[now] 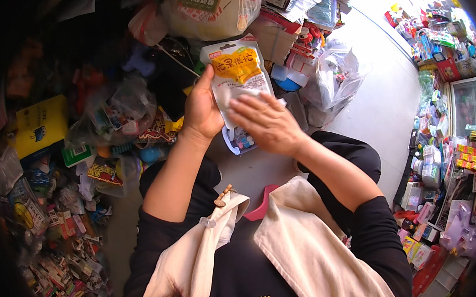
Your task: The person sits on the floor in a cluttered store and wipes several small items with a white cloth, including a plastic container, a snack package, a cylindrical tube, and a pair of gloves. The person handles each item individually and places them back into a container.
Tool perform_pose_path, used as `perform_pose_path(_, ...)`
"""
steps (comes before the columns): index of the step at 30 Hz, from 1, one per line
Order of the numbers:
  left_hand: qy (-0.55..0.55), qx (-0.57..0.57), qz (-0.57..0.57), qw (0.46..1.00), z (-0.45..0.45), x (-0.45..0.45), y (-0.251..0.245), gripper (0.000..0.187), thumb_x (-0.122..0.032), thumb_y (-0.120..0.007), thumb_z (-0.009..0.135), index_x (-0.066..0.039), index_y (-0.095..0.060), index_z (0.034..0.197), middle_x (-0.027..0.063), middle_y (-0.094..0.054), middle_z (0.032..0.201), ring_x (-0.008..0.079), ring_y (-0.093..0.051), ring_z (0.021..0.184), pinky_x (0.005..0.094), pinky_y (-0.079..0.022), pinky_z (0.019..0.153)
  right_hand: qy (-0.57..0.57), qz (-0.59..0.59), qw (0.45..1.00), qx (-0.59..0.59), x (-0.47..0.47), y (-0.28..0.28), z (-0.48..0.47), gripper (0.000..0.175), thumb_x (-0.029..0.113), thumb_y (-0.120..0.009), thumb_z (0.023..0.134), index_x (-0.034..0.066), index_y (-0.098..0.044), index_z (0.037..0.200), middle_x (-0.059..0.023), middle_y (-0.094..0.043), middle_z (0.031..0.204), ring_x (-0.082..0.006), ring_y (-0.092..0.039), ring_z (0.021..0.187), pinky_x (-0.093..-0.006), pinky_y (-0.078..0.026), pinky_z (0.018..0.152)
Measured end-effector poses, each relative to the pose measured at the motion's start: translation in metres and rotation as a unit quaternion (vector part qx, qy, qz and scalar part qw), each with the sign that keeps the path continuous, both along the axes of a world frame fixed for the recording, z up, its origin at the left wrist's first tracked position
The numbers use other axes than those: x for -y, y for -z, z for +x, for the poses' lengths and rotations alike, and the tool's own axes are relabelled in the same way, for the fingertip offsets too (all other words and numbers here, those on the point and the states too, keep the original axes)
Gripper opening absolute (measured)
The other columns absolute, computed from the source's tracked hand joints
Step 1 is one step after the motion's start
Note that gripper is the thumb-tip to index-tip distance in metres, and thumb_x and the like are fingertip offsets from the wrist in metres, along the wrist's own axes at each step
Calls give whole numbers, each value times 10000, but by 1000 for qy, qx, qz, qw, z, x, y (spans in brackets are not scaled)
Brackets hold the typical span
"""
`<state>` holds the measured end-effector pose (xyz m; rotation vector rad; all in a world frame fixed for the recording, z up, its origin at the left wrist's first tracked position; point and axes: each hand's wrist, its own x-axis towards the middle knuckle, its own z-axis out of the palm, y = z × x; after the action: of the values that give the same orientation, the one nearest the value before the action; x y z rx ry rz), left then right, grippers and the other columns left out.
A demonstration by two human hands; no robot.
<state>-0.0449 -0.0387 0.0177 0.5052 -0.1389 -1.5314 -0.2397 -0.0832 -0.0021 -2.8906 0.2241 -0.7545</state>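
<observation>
My left hand [202,105] grips a white snack pouch [239,72] by its left edge, with the thumb along its front. The pouch has a yellow heart-shaped print, writing and a hang hole at the top. Across its lower front lies my right hand [265,124], palm down and slightly blurred. Something white shows at the fingertips; whether it is a cloth or part of the pouch, I cannot tell. Below the pouch, a small pale-edged container [237,142] holding small coloured pieces is partly hidden by my right hand.
A large filled plastic bag [214,13] stands beyond the pouch. Clear plastic bags [336,75] lie at the right, by the pale tiled floor [378,109]. Packaged goods crowd the left, near a yellow box [42,125]. More goods [434,168] line the far right.
</observation>
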Motion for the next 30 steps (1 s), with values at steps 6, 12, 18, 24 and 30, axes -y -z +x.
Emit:
perform_pose_path(6, -19, -16, 22, 999, 0, -4, -6, 476, -365, -410, 1052, -51, -455, 1407, 118, -532, 1403, 286, -512, 1284, 454, -391, 1101, 261, 366, 876, 176, 50, 30, -23, 533, -62, -464, 828, -8, -529, 1355, -189, -594, 1301, -263, -591, 1186, -321, -456, 997)
perform_pose_path(12, 26, -15, -6, 1000, -13, 0, -6, 500, -391, -393, 1052, -55, -447, 1418, 117, -531, 1406, 281, -511, 1288, 460, -379, 1110, 228, 261, 886, 307, 35, -22, -14, 455, 3, -479, 884, -3, -539, 1336, -177, -601, 1251, -274, -591, 1142, -359, -442, 1000)
perform_pose_path(18, 7, 9, 55, 998, -33, 3, -7, 496, -375, -356, 1056, -30, -432, 1404, 136, -524, 1386, 275, -529, 1259, 424, -392, 1113, 48, 56, 997, -1, 7, -33, -2, 699, 576, -554, 894, 126, -494, 1426, -65, -468, 1483, -241, -368, 1418, -473, -180, 1181)
perform_pose_path(24, 29, -9, 38, 999, -31, 3, -10, 494, -391, -330, 1066, -74, -419, 1434, 101, -511, 1421, 267, -495, 1301, 441, -358, 1123, 133, 360, 899, 210, 34, -3, 0, 448, 317, -493, 1018, 19, -546, 1349, -153, -535, 1388, -272, -459, 1332, -371, -333, 1098)
perform_pose_path(30, -2, 14, 25, 1000, -23, 4, 0, 438, -372, -413, 1052, -79, -501, 1365, 64, -591, 1328, 233, -555, 1228, 424, -415, 1076, 143, 834, 420, 328, 44, -20, -1, 454, 380, -508, 1020, -5, -584, 1247, -101, -663, 1100, -158, -644, 940, -310, -525, 829)
